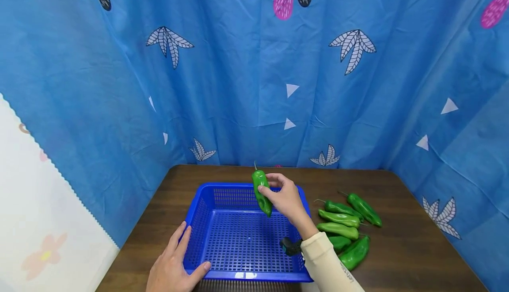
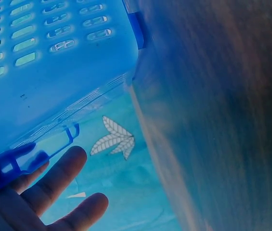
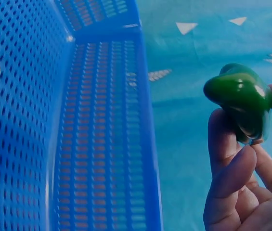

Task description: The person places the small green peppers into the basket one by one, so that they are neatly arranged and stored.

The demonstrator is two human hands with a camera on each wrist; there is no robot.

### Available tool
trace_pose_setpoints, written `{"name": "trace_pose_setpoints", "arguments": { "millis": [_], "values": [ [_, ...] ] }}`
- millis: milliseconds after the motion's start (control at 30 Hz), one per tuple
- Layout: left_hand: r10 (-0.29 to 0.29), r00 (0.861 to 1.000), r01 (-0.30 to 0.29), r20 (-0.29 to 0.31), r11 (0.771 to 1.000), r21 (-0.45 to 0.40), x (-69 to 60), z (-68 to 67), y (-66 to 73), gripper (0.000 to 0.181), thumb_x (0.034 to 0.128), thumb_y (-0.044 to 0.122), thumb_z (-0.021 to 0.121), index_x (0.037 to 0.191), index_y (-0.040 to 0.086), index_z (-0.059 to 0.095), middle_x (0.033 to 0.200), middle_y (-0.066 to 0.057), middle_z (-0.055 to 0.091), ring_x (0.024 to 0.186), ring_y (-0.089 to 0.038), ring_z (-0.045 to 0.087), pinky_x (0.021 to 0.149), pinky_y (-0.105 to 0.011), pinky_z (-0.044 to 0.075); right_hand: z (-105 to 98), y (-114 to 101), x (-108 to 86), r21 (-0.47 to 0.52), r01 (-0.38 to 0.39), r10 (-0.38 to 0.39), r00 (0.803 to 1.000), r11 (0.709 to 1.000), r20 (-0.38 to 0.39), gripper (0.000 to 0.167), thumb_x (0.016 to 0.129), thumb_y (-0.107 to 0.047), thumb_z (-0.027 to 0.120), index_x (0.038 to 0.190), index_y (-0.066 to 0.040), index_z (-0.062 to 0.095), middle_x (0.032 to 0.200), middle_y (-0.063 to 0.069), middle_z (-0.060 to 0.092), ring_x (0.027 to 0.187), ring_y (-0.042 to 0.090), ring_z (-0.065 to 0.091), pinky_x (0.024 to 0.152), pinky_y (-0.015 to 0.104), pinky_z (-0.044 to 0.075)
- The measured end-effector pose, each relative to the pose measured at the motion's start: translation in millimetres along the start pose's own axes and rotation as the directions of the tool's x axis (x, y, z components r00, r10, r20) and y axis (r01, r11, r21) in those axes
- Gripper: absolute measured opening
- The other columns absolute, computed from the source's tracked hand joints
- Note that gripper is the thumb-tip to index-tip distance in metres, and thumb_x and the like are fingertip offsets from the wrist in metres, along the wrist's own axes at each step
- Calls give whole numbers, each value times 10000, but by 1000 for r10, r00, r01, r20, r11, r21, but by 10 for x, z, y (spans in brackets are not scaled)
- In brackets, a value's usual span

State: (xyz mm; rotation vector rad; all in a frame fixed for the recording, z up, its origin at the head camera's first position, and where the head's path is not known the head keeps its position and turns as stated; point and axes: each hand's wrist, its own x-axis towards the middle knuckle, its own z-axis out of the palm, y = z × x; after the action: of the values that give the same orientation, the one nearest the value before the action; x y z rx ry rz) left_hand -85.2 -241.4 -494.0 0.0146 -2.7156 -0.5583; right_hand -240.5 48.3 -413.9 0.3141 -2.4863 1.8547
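- Green pepper (image 1: pixel 260 180): held up just below the middle of the head frame, overlapping the far wall of the blue basket (image 1: pixel 286 277) there, stem upward and tip slanting down to the right.
- Right hand (image 1: pixel 285 197): thumb and fingers pinch that pepper by its body, parted only by its thickness; the right wrist view shows the pepper's tip end, apart from the basket wall.
- Left hand (image 1: pixel 171 263): lower left of the head frame, fingers straight along the basket's left side, thumb on the near rim; it has hold of no pepper.
- Six other peppers (image 1: pixel 338 218) lie bunched on the table (image 1: pixel 405 248), lower right of the frame, beside the basket.
- Step in hand, as I judge it: carrying one pepper to the basket. How high it is above the rim I cannot tell.
- The next move seems to call for lowering it past the rim to the basket floor before the fingers loosen, with the left hand steadying the corner.
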Motion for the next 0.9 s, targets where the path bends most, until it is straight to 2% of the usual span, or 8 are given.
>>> {"name": "trace_pose_setpoints", "arguments": {
  "millis": [100,233,400,533,633,900],
  "values": [
    [0,1000,0,-6,1000,0,-9,0,2,1005,725,688,764,1463,60,501,1546,-85,425,1088,-411,673,665,-544,553,121,15,55,6,0,-1,999,1000,43,466,877,-329,778,1291,-170,635,1147,108,719,878,200,734,673,342,609],
    [5,1000,-5,-16,1000,-3,-16,-5,10,997,727,676,772,1461,58,503,1546,-73,428,1057,-376,689,647,-499,550,268,63,125,42,-55,50,993,998,106,499,877,-363,772,1312,-175,618,1174,114,711,846,193,730,641,386,603],
    [4,1000,-4,-13,1000,-1,-20,-16,24,999,727,676,771,1462,55,501,1547,-75,428,1069,-379,687,670,-512,558,449,116,176,67,-115,103,981,991,164,530,877,-369,768,1332,-158,596,1173,117,707,815,181,719,640,465,586],
    [-4,1000,4,-11,1000,4,-8,-17,18,1006,724,694,761,1464,63,501,1549,-72,427,1073,-384,686,683,-535,560,605,171,201,46,-119,109,977,992,182,522,874,-351,774,1315,-133,600,1140,112,714,816,182,721,667,500,590],
    [-14,1000,14,3,1000,6,-5,-15,19,1011,725,704,754,1470,71,498,1553,-66,421,1083,-386,681,692,-557,557,716,234,199,26,-120,112,971,992,209,517,865,-334,786,1299,-116,608,1125,116,713,811,186,724,664,484,599],
    [-75,993,74,86,997,21,15,-61,77,1022,748,761,685,1503,106,467,1583,-45,377,1131,-390,659,730,-592,546,898,334,188,-46,-108,117,927,993,356,442,849,-277,797,1242,-156,634,1069,69,710,815,184,707,651,466,589]
  ]
}}
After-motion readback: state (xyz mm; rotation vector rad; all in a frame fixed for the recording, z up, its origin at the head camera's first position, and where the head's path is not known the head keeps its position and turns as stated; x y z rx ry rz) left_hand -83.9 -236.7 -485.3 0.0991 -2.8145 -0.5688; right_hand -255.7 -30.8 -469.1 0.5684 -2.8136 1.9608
